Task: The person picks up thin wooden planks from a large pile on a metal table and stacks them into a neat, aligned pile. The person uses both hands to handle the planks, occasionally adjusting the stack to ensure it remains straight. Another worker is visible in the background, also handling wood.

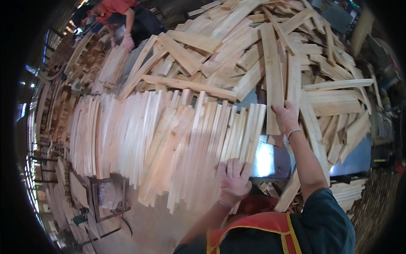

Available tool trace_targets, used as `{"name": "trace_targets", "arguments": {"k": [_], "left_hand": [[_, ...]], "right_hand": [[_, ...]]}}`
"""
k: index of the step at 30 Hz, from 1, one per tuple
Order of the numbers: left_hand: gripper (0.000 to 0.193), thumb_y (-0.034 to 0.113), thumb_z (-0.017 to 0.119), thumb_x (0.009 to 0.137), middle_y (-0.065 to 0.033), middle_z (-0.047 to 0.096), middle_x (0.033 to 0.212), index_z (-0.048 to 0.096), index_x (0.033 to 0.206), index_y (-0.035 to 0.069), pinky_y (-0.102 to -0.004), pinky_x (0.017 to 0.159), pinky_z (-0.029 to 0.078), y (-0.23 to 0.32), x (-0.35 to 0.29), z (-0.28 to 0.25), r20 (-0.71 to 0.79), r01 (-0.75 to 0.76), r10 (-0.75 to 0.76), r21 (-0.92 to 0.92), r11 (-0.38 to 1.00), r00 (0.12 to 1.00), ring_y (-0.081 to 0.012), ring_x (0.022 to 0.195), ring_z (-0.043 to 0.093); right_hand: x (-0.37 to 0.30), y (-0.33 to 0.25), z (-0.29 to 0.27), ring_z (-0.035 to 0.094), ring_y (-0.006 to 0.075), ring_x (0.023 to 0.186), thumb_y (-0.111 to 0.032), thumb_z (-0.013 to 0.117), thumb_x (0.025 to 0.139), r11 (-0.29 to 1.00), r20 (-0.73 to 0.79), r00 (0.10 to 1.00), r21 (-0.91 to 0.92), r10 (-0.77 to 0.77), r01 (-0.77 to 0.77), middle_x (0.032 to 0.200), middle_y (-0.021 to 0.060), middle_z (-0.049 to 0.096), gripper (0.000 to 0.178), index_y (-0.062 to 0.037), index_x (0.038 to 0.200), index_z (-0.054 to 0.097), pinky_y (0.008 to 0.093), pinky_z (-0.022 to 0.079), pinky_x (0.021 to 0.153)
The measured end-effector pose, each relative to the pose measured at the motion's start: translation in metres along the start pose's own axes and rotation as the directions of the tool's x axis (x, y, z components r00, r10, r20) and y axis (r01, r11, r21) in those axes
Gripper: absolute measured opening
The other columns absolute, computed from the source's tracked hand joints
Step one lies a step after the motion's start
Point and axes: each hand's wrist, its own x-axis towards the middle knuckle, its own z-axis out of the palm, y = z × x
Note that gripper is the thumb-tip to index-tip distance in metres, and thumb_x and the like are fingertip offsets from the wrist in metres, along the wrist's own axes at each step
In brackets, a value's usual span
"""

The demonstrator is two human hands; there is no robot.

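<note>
My right hand (286, 117), in a pale work glove, is closed around the near end of a long wooden board (271, 72). The board points away from me, and its far part lies over the loose pile. My left hand (234, 178), gloved too, rests with fingers stretched over the near ends of the rightmost boards in a row of wooden boards (207, 144). These boards stand side by side, packed closely. One wider knotty board (167, 156) leans at a slant across the row.
A heap of loose boards (228, 55) lies crisscross beyond the row and to the right. Shiny blue-grey metal table surface (275, 163) shows between the hands. At the far left, another person (116, 12) handles boards (112, 70). A metal frame (111, 199) stands at lower left.
</note>
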Motion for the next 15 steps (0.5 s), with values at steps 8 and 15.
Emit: {"name": "trace_targets", "arguments": {"k": [8,15], "left_hand": [[0.081,0.064,0.064,0.091,-0.0196,0.045,0.155,0.053,0.152,0.012,-0.0620,0.126,0.015,-0.019,0.012,0.008,0.232,-0.100,0.063,0.148,0.984,0.971,-0.0389,0.149,0.034],[0.086,0.066,0.063,0.092,-0.0188,0.044,0.162,0.054,0.155,0.008,-0.0587,0.130,0.012,-0.025,0.011,0.000,0.272,-0.102,0.096,0.010,0.995,0.958,-0.0391,0.155,0.031]], "right_hand": [[-0.228,0.065,-0.067,0.069,0.0205,0.107,-0.013,0.077,0.088,0.942,0.100,0.986,-0.322,0.137,-0.098,0.122,0.0129,0.072,0.073,0.0034,0.153,0.047,0.0342,0.057,0.094],[-0.334,0.118,-0.033,0.068,0.0252,0.124,-0.028,0.080,0.092,0.768,0.396,0.885,-0.636,0.244,0.073,0.136,0.0209,0.069,0.086,-0.0057,0.162,0.037,0.0376,0.053,0.107]]}}
